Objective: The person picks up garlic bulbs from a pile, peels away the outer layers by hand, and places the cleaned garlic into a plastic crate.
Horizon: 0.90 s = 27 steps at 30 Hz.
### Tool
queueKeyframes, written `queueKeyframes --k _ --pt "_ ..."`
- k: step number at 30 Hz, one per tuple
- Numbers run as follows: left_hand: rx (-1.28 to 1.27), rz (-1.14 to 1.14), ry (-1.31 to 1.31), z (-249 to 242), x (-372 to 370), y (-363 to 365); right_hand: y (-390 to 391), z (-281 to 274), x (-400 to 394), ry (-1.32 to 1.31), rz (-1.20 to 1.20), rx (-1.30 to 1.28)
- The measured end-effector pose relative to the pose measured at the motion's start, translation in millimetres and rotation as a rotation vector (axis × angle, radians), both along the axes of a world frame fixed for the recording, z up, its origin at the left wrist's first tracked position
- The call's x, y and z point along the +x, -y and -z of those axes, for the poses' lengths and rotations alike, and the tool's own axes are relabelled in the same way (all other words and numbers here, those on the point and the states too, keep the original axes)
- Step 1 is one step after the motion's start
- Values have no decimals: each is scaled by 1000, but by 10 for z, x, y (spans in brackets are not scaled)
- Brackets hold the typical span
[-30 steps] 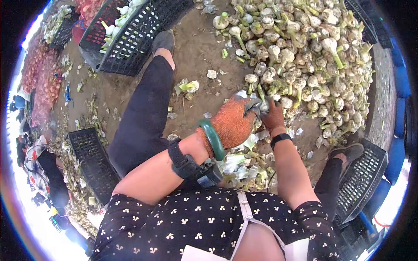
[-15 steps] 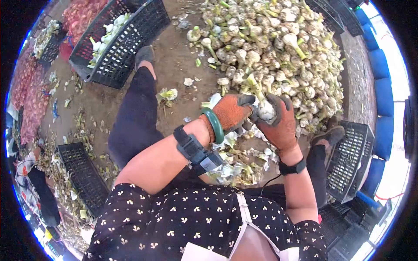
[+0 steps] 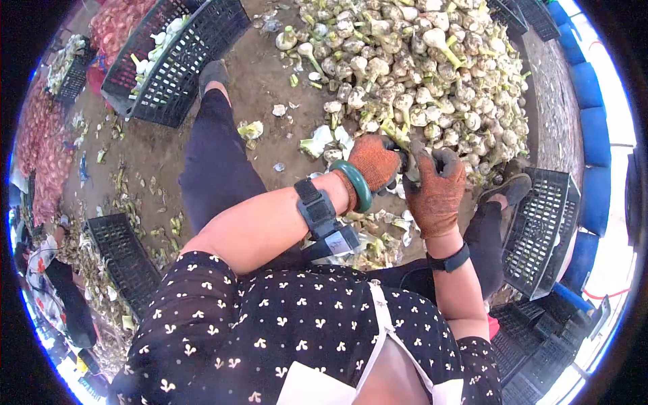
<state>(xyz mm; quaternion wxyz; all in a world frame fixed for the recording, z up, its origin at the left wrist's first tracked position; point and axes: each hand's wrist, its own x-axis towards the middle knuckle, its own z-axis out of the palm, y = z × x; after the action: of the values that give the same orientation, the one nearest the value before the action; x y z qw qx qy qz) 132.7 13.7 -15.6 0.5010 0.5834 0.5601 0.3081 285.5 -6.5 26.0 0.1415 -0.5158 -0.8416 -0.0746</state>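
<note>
In the head view, my right hand (image 3: 435, 192), in an orange glove with dark fingertips, is closed around a garlic bulb with a green stem (image 3: 395, 135). The stem points up and away from me, and fingers mostly hide the bulb. My left hand (image 3: 373, 163), gloved alike, is closed against the bulb's near left side. What its fingers pinch is hidden. Just beyond both hands lies a big heap of garlic bulbs (image 3: 432, 74) with stems. Loose garlic skins (image 3: 381, 246) cover the ground beneath my hands.
A black crate with trimmed garlic (image 3: 192, 64) stands at upper left, near my foot. Another black crate (image 3: 540, 229) is by my right foot, and one (image 3: 125, 260) lies at left. Red net sacks (image 3: 44, 162) line the far left. Another person (image 3: 64, 297) is at the left edge.
The bulb was plainly visible between my hands and is now mostly covered. Its stem has tilted to the left. My right hand has turned, and my view has shifted slightly.
</note>
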Motion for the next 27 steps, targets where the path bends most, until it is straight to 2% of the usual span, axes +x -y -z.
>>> queueKeyframes --k 3,4,5,6,7,8,9,11,12,14,15,17,19,22,24,25,26,27 --pt "20 -109 -102 -67 -42 9 9 42 -99 -42 19 -7" --pt "46 -36 -260 25 -48 -40 -3 58 -107 -98 11 -19" --pt "46 -33 -264 -22 -69 -62 -17 65 -108 -151 7 -28" --pt "-46 -37 -88 -76 -95 -72 -50 54 -84 -152 12 -28" --pt "-139 -39 90 -112 -120 -89 -101 21 -40 -356 25 -188" --pt "-307 58 60 -125 -169 -154 -130 -14 3 -559 38 -345" --pt "-200 167 86 -306 -211 -152 -142 -42 32 -558 46 -338" --pt "126 81 82 -155 -168 -124 -137 -81 53 -509 5 -358" --pt "127 87 79 -142 -150 -111 -121 -90 34 -540 -4 -341" --pt "82 -32 281 -195 -141 -76 -113 -65 17 -651 -22 -380" --pt "80 -29 275 -270 -190 -101 -113 -47 0 -757 -43 -417" --pt "-187 142 123 -420 -315 -170 -103 -42 -3 -827 -35 -459" --pt "-203 128 100 -416 -307 -174 -111 -125 -2 -745 -9 -544" --pt "-174 -6 300 -111 -244 -145 -126 -34 26 -814 -26 -530" --pt "-240 16 306 -163 -286 -141 -130 -30 34 -839 -44 -510" --pt "-304 38 310 -197 -298 -150 -135 -42 43 -970 -61 -585" --pt "-243 29 262 -238 -294 -145 -138 -59 46 -1102 -78 -657" --pt "-245 33 257 -274 -282 -135 -130 -93 49 -1109 -75 -656"
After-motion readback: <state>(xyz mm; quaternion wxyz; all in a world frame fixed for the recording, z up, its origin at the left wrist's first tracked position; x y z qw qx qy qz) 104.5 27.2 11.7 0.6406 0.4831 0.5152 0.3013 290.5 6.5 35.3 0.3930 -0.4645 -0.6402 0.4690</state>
